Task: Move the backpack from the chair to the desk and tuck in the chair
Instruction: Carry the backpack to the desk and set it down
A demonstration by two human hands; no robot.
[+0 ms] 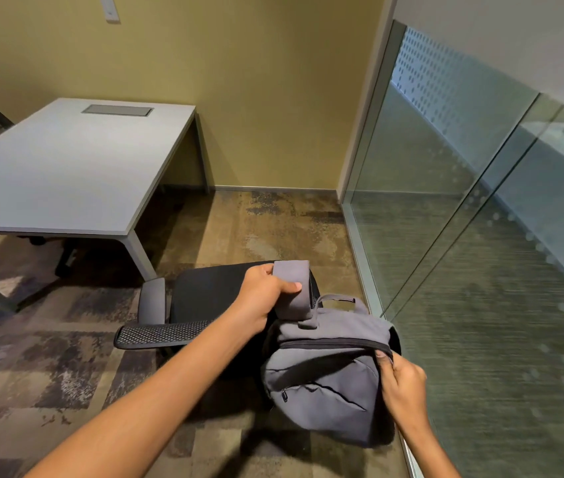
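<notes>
Now my left hand (267, 291) is clenched around the grey backpack (329, 377)'s shoulder strap (294, 288), my right hand (401, 381) pinching its side over the chair (204, 298); the table (67, 167) lies at ten o'clock, nearer my left.

2 bare forearms, sleeveless to the frame edge; left hand (262, 294), right hand (403, 382), no jewellery visible.

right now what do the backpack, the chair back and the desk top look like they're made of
Backpack: grey woven fabric, matte; it creases and sags where the left hand grips the strap and the right hand pinches its side.
Chair back: black mesh, going by its grid of small holes, probably on a plastic frame.
Desk top: smooth pale grey panel with a soft sheen, likely laminate.
</notes>
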